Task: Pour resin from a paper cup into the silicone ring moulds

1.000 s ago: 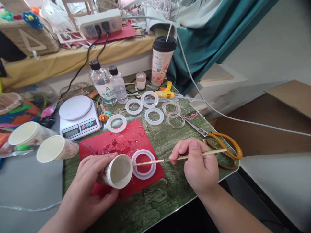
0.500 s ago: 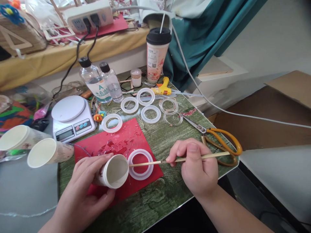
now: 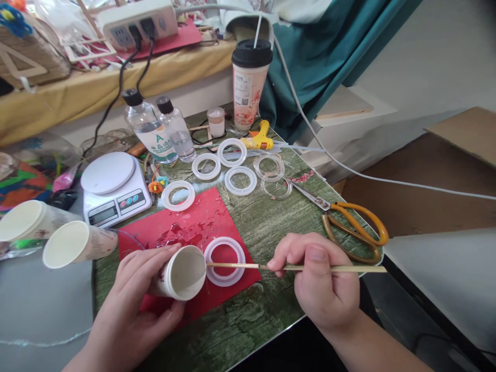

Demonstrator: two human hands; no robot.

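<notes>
My left hand (image 3: pixel 135 305) is wrapped round a white paper cup (image 3: pixel 186 274), tilted with its mouth towards the right. Between the fingers and thumb of my right hand (image 3: pixel 320 281) is a thin wooden stick (image 3: pixel 349 268), held nearly level. The stick's left tip reaches the cup's rim and crosses above a white ring mould (image 3: pixel 241 256). That mould lies on a red sheet (image 3: pixel 220 217) with shiny wet spots. Behind it are several more ring moulds (image 3: pixel 241 181) and clear rings (image 3: pixel 276 190).
Orange-handled scissors (image 3: pixel 354 227) lie at the table's right edge. A kitchen scale (image 3: pixel 116 191), two paper cups (image 3: pixel 77 243), bottles (image 3: pixel 155 134), a yellow glue gun (image 3: pixel 261 137) and a lidded drink cup (image 3: pixel 250 88) stand around. A white cable (image 3: pixel 349 175) crosses the right side.
My right hand has moved slightly right and down, and the stick has turned from slanting to nearly level. My left hand and the cup have hardly moved.
</notes>
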